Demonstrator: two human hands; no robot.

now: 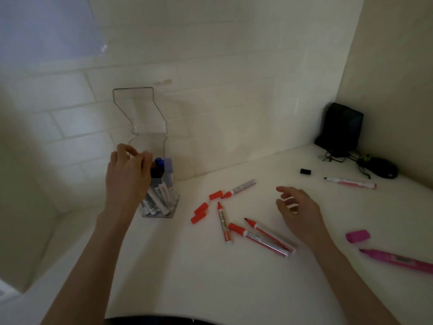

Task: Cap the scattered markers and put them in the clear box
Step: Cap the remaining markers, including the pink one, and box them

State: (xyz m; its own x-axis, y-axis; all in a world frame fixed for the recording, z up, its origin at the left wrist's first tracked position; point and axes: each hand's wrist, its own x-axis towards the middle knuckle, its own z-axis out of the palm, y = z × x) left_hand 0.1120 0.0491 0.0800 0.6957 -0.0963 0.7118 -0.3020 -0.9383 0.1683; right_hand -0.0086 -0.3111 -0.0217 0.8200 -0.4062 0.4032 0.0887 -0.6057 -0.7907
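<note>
A clear box stands by the tiled wall with its lid open, holding several capped blue markers. My left hand is at the box's top, fingertips pinching a dark-capped blue marker. My right hand hovers open just right of the red markers. Uncapped red markers lie at the centre; another red marker wears its cap. Three loose red caps lie left of them.
A thin uncapped pink marker and a black cap lie at the far right. An uncapped pink highlighter and its pink cap lie near right. A black box-shaped object and a dark object with cords fill the corner.
</note>
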